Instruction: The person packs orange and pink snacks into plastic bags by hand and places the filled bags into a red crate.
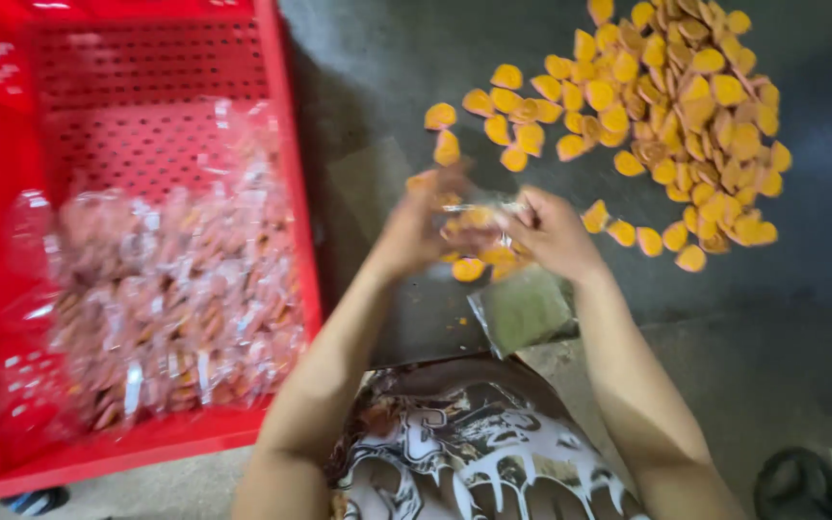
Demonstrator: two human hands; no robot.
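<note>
Your patterned garment (474, 453) fills the bottom edge. Above it, your left hand (414, 226) and right hand (553, 231) meet, fingers pinching a small clear bag (481, 217) with orange pieces inside, blurred. Loose orange pieces (686, 106) pile at the floor's (801, 318) far right. Left, a red crate (146, 116) holds filled packets (170, 299).

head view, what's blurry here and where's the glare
Head view: both hands, left and right, are motion-blurred around a clear bag; the orange snack pile is fairly sharp; glare streaks the packed bags in the red crate.
</note>
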